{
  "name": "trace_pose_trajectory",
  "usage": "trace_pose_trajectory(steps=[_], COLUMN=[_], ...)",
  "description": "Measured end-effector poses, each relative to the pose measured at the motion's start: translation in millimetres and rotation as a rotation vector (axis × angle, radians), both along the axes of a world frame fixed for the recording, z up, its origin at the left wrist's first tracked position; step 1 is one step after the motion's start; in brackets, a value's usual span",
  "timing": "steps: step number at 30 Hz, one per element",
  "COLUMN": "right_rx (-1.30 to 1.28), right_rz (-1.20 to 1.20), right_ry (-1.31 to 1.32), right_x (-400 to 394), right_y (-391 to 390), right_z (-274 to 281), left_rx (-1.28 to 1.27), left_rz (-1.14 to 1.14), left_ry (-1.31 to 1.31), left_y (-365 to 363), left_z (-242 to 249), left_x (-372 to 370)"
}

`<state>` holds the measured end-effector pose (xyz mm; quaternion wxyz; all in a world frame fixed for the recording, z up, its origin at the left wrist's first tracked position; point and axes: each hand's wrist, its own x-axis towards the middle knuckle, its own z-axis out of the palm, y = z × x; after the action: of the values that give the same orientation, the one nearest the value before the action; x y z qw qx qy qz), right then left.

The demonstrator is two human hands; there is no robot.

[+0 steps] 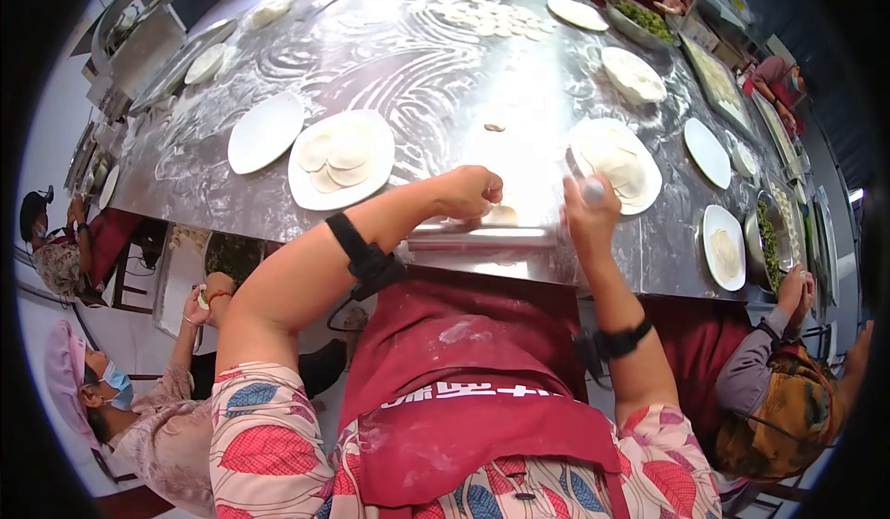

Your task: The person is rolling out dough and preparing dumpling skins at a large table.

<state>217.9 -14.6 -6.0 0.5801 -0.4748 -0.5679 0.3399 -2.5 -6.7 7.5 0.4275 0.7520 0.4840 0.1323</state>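
Note:
Near the front edge of the steel table (371,65), my left hand (469,192) has its fingers curled together. Whatever is between the fingertips, if anything, is hidden. A small piece of dough (502,215) lies right beside them. My right hand (593,218) is closed around a short rolling pin (592,190), whose rounded end shows above the fist. Just beyond it, a white plate (652,188) carries a pile of flat dough wrappers (616,162). Left of my hands, several wrappers (349,151) rest on another white plate (303,188). A small dough lump (494,127) sits farther back.
A white plate (266,134) stands at left, another (707,153) at right. Many dough rounds (501,20) lie on the floured far side. Bowls of green filling (644,20) are at far right. Co-workers sit close on the left (139,408) and right (788,398).

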Motion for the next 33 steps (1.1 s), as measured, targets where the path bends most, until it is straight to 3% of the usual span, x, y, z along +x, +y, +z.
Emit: trace_pose_trajectory(steps=[3, 6, 10, 11, 14, 15, 19, 23, 27, 30, 33], right_rx=[0.112, 0.126, -0.055, -0.034, 0.004, 0.054, 0.108, -0.012, -0.093, 0.097, 0.091], right_rz=[-0.011, -0.025, -0.002, 0.03, -0.031, -0.03, -0.034, -0.025, -0.039, -0.08, -0.036], right_ry=[-0.142, -0.147, 0.009, 0.077, -0.004, -0.058, -0.146, -0.061, 0.027, -0.135, -0.189], right_x=[-14.0, -13.9, 8.2, 8.8, 1.7, -2.9, -20.6, -1.1, 6.0, -3.6, -17.6], right_y=[51.2, 56.6, -23.9, -36.8, -9.0, 11.9, 57.6, -0.2, -36.9, 17.5, 52.2], right_z=[-12.1, -16.0, 2.0, 4.5, 0.1, -4.2, -7.9, 2.0, 6.8, -6.3, -7.3], left_rx=[0.291, 0.222, 0.228, 0.058, -0.055, 0.114, 0.237, 0.214, 0.108, 0.127, 0.132], left_rz=[0.017, 0.025, 0.024, 0.091, 0.035, -0.016, 0.065, -0.039, 0.065, 0.046, 0.135], left_ry=[0.164, 0.125, 0.101, 0.026, 0.005, 0.059, 0.164, 0.246, 0.093, 0.127, 0.176], left_y=[8.1, 7.0, -0.6, -2.8, -5.1, -3.5, 5.9, 1.3, -11.8, -11.1, -0.4], left_z=[-8.8, -10.1, -9.8, -6.0, -0.5, -2.1, -4.6, -2.8, -2.9, 0.0, 1.4], left_x=[5.5, 9.1, 3.3, 1.7, -0.3, -0.1, 10.9, 7.7, 1.3, 6.3, 15.7])
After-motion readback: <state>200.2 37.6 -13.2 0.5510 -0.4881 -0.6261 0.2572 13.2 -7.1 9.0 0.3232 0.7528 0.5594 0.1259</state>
